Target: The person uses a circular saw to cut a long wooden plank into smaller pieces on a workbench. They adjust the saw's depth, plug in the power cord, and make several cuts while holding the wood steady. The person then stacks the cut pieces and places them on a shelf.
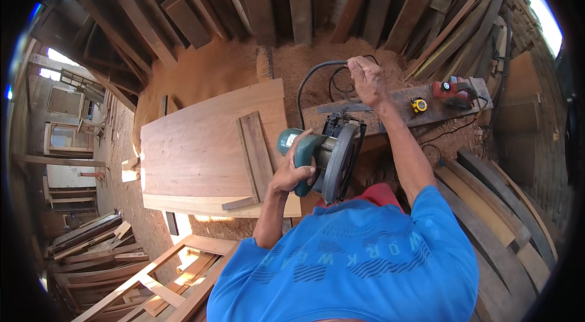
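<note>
**Circular saw (339,163) in your left hand (294,169), cord (308,81) in your right hand (368,81)**

Your saw has a green body and handle, a grey guard and a black base plate. It's in front of your chest, by the right end of the wide wooden panel (195,133). Your left fingers wrap its handle; your right fingers curl together, pinching the black cord. Rightward, a plank (396,97) bears a yellow tape measure (418,105) and a red planer (452,95).
</note>
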Demonstrator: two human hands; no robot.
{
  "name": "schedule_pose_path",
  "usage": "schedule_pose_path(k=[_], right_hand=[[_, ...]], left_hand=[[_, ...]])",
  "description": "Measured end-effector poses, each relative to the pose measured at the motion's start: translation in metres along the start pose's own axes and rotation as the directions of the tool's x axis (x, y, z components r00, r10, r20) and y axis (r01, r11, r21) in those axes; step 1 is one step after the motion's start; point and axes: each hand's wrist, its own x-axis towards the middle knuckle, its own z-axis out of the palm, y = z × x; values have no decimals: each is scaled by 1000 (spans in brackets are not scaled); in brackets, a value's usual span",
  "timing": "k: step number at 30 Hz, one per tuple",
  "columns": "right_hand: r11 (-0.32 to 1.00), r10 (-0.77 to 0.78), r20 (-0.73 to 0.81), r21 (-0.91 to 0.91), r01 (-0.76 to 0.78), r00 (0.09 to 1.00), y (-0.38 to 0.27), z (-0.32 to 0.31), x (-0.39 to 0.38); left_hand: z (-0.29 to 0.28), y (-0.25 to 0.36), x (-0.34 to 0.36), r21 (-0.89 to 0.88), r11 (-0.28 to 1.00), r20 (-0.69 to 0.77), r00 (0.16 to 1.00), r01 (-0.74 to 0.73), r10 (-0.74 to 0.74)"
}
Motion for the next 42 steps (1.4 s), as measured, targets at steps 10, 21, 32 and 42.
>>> schedule_pose_path(k=[10,21,32,42], right_hand=[[895,110,513,321,-309,852,114,41,-140],[927,354,788,-367,-78,504,-38,3,-212],[970,-244,528,117,215,813,-53,-24,-131],[974,85,623,-215,65,777,-30,41,-16]], left_hand=[[10,19,-4,-468,869,-58,986,-164,155],[-15,-24,60,-565,785,-333,941,-253,63],[-21,-42,18,-658,740,-203,979,-136,-1],[-9,-57,-15,-711,684,-244,970,-160,-27]])
